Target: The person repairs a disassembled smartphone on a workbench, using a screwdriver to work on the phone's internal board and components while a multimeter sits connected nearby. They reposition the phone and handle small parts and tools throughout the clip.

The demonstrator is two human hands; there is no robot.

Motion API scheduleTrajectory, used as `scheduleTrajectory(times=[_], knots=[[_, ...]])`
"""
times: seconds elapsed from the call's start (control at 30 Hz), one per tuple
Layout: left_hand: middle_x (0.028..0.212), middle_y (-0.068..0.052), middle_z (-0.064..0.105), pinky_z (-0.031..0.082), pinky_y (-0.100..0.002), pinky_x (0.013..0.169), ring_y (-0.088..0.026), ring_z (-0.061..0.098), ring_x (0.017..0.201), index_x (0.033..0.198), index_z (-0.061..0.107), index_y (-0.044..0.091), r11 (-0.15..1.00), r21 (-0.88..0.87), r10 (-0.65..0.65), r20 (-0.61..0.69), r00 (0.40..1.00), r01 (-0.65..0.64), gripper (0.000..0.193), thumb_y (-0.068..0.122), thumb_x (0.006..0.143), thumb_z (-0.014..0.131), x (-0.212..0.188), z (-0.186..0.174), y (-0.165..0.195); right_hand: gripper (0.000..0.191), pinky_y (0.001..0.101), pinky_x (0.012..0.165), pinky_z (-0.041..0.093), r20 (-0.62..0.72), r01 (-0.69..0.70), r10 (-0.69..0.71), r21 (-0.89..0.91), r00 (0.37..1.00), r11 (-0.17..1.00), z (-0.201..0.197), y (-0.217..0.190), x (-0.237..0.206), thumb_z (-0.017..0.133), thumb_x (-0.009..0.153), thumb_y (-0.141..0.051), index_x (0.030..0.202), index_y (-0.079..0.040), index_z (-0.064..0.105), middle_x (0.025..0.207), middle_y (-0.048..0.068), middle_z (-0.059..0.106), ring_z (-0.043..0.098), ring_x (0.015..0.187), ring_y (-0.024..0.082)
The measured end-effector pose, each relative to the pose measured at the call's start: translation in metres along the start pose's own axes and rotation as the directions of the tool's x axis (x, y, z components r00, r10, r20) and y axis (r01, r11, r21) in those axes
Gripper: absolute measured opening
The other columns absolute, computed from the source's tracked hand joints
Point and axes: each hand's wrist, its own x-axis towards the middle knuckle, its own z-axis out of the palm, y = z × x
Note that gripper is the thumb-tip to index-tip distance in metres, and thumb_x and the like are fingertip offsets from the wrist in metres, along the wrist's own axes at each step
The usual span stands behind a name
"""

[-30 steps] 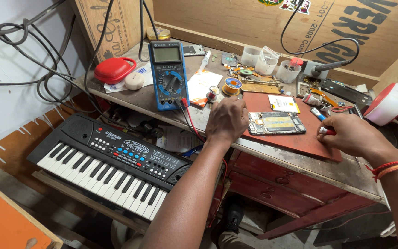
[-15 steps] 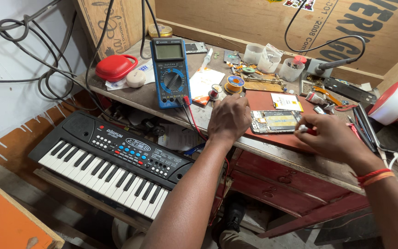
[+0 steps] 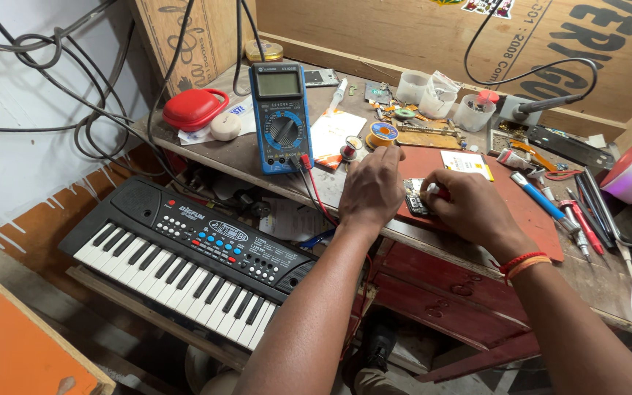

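Near the bench edge, the right hand [image 3: 469,212], now moved left, grips a red-tipped tool [image 3: 437,192] over the opened phone [image 3: 412,199] steadied under the curled left hand [image 3: 371,189]; beyond lie a yellow label [image 3: 467,163], blue multimeter [image 3: 281,117] and lettered cardboard wall [image 3: 433,36].

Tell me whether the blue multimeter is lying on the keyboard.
No, the blue multimeter lies on the workbench, behind the keyboard.

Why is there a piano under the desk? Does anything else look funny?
The keyboard sits tilted on a low shelf below the bench, among hanging wires, an odd spot for it. The phone under both hands, left hand and right hand, lies opened up, its insides showing. Tools are scattered, but nothing looks spilled.
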Motion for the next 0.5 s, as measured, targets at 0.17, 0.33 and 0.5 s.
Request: scheduleTrajectory(times=[0.17, 0.33, 0.5], knots=[[0.092, -0.004, 0.066, 0.047, -0.048, 0.086, -0.026, 0.070, 0.090, 0.119, 0.044, 0.014, 1.000, 0.010, 0.012, -0.022, 1.000, -0.012, 0.027, 0.004, 0.096, 0.054, -0.001, -0.001, 0.004, 0.022, 0.0437, 0.071, 0.054, 0.062, -0.072, 0.073, -0.013, 0.995, 0.997, 0.001, 0.002, 0.012, 0.069, 0.089, -0.020, 0.103, -0.004, 0.074, 0.083, 0.020, 0.074, 0.072, 0.074, 0.033], [0.094, -0.004, 0.066, 0.047, -0.048, 0.085, -0.026, 0.070, 0.091, 0.118, 0.044, 0.015, 1.000, 0.014, 0.003, -0.021, 1.000, -0.003, 0.027, 0.005, 0.095, 0.054, 0.000, 0.001, 0.005, 0.021, 0.0417, 0.070, 0.055, 0.132, -0.089, 0.087, 0.009, 0.987, 0.996, 0.003, 0.013, 0.020, 0.067, 0.086, -0.014, 0.104, -0.003, 0.073, 0.082, 0.019, 0.074, 0.072, 0.072, 0.029], [0.094, -0.004, 0.067, 0.047, -0.049, 0.087, -0.026, 0.070, 0.093, 0.121, 0.046, 0.012, 1.000, 0.025, 0.018, -0.030, 0.999, -0.017, 0.027, 0.003, 0.096, 0.052, -0.001, 0.000, 0.006, 0.020, 0.0404, 0.072, 0.056, 0.140, -0.059, 0.055, 0.029, 0.989, 0.998, 0.005, 0.022, 0.023, 0.067, 0.087, -0.013, 0.104, -0.003, 0.074, 0.084, 0.018, 0.075, 0.073, 0.073, 0.027]])
